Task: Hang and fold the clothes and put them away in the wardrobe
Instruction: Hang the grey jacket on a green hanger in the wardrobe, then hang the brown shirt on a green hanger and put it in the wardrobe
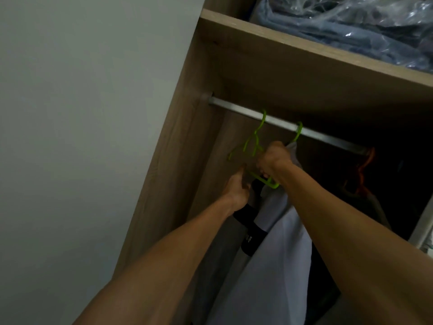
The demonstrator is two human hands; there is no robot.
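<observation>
Two green hangers hook over the metal rail point(236, 108) inside the wooden wardrobe point(178, 146). The left green hanger point(249, 146) hangs bare. My right hand point(274, 158) grips its lower arm near the bottom corner. The second green hanger point(298, 131) carries a white garment with a black sleeve band point(276, 242), which hangs down between my forearms. My left hand point(235, 188) holds the black fabric at the garment's upper left; its fingertips are hidden.
An orange hanger point(365, 165) with dark clothes hangs further right in the shadow. The shelf above point(304, 43) holds clothes wrapped in clear plastic point(351, 24). A plain wall point(82, 113) is at the left of the wardrobe.
</observation>
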